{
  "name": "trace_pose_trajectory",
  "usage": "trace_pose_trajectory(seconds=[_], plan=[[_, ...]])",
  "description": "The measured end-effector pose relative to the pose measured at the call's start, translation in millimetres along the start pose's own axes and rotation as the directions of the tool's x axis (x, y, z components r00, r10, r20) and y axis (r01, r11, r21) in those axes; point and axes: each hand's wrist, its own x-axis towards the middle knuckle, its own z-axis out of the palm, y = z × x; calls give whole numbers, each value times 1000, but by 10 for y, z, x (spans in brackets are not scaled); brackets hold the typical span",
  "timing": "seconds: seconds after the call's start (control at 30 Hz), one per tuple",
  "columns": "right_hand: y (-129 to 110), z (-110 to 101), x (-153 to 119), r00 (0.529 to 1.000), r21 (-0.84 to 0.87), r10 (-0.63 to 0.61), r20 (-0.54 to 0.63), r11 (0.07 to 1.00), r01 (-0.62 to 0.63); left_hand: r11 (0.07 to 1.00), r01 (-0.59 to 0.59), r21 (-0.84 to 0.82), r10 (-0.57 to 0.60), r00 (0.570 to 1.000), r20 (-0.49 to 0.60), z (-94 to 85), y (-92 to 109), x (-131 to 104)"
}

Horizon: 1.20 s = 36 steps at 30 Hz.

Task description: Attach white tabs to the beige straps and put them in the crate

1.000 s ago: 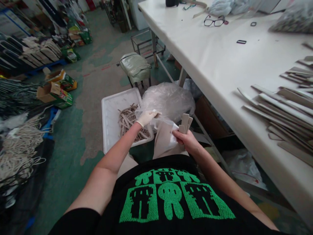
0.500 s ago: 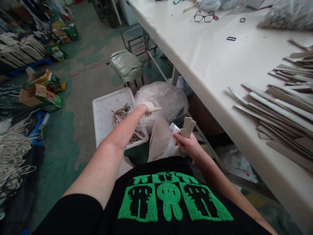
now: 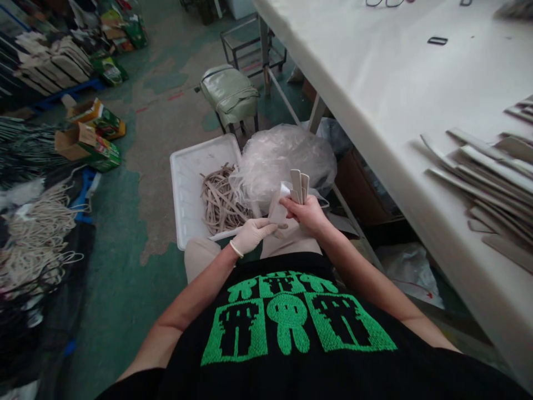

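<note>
My right hand is bare and closed round several flat beige strips, whose rounded ends stick up above the fingers. A white translucent sheet hangs from its thumb side. My left hand, in a pale glove, is closed at the lower edge of that sheet, its fingertips pressed together there. Behind the left hand, a white plastic bin holds a tangle of beige strips. A clear plastic bag lies beside the bin, just beyond both hands.
A long white table runs along the right, with piled beige strips on it. A green padded stool stands ahead. Cardboard boxes and heaped cords are on the floor at left.
My left hand has come back from over the plastic bag to the sheet by my right hand, and its fingers have closed. The view has shifted slightly.
</note>
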Motion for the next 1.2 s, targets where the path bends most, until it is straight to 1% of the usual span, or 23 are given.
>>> trace_pose_trajectory(seconds=[0.07, 0.1, 0.17, 0.23, 0.27, 0.3, 0.33, 0.4, 0.43, 0.47, 0.53, 0.6, 0.63, 0.67, 0.7, 0.73, 0.77, 0.87, 0.93, 1.0, 1.07, 1.13, 1.2], plan=[[-13, 107, 5, 999, -64, -21, 37, 998, 23, 1000, 0, 15, 0, 1000, -21, -53, 0, -154], [-19, 165, 2, 998, -88, -33, 59, 995, 38, 998, 5, 57, -4, 1000, -23, -83, 8, -223], [-27, 285, -14, 992, -136, -48, 118, 989, 64, 976, 34, 214, -26, 999, -40, -134, 22, -341], [-12, 399, -34, 979, -178, -40, 201, 981, 77, 918, 91, 386, -59, 994, -94, -181, 28, -430], [9, 449, -43, 966, -192, -21, 256, 979, 72, 898, 123, 422, -81, 990, -117, -215, 33, -467], [42, 494, -52, 948, -198, 6, 318, 978, 60, 903, 150, 402, -105, 986, -133, -266, 46, -502], [85, 531, -62, 923, -194, 36, 383, 980, 42, 933, 166, 320, -123, 981, -150, -338, 71, -539], [191, 579, -89, 861, -159, 82, 502, 987, -1, 991, 133, 21, -125, 966, -227, -557, 178, -633], [246, 591, -108, 830, -135, 94, 550, 991, -23, 987, 69, -147, -112, 945, -308, -699, 264, -694], [296, 595, -131, 804, -109, 100, 586, 993, -44, 957, -28, -287, -98, 904, -416, -852, 367, -764], [371, 589, -184, 771, -70, 108, 627, 994, -81, 858, -267, -438, -76, 778, -623, -1149, 603, -915], [405, 575, -230, 760, -55, 113, 640, 993, -101, 770, -459, -443, -34, 664, -747, -1356, 813, -1035], [409, 570, -245, 761, -50, 112, 639, 993, -104, 743, -518, -424, -10, 625, -781, -1407, 881, -1065], [406, 568, -255, 768, -45, 110, 630, 993, -105, 725, -554, -408, 9, 600, -800, -1419, 912, -1069], [400, 569, -261, 775, -41, 112, 622, 993, -110, 715, -566, -409, 10, 594, -804, -1394, 903, -1045], [392, 573, -264, 786, -39, 119, 607, 992, -119, 709, -557, -434, -11, 606, -796, -1339, 853, -995], [382, 579, -266, 802, -38, 130, 583, 990, -133, 701, -526, -482, -55, 634, -772, -1260, 768, -926], [349, 597, -282, 861, -46, 165, 481, 986, -163, 654, -354, -669, -256, 728, -636, -958, 393, -681], [325, 602, -302, 905, -50, 149, 397, 989, -141, 623, -273, -733, -328, 759, -562, -765, 149, -555], [305, 605, -320, 947, -56, 100, 305, 995, -87, 630, -241, -738, -326, 781, -533, -612, -35, -485], [298, 614, -321, 976, -77, 36, 213, 997, -19, 667, -223, -711, -297, 796, -528, -509, -167, -451], [311, 635, -303, 986, -126, -46, 162, 990, 67, 707, -204, -677, -270, 807, -526, -442, -270, -427], [336, 664, -274, 978, -198, -136, 155, 966, 166, 736, -194, -648, -246, 816, -523, -391, -360, -401]])
